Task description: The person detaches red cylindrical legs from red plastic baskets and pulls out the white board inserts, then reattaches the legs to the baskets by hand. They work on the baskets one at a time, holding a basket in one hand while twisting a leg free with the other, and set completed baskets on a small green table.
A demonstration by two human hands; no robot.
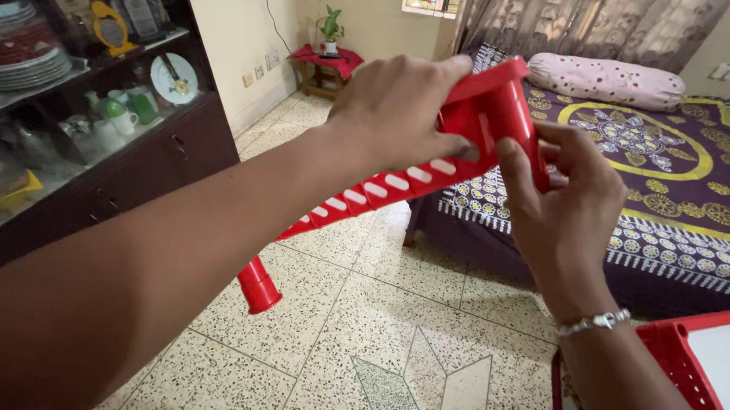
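I hold a long red plastic panel with a row of white oval slots, tilted so its far end is up near my hands. My left hand grips its upper edge from the left. My right hand, with a silver bracelet on the wrist, clasps a red tube-shaped leg at the panel's top corner. Another red round leg hangs at the panel's lower end above the floor.
A red plastic piece with a white panel sits at the bottom right. A bed with a purple patterned cover stands ahead. A dark glass cabinet of dishes lines the left wall. The floor is speckled tile.
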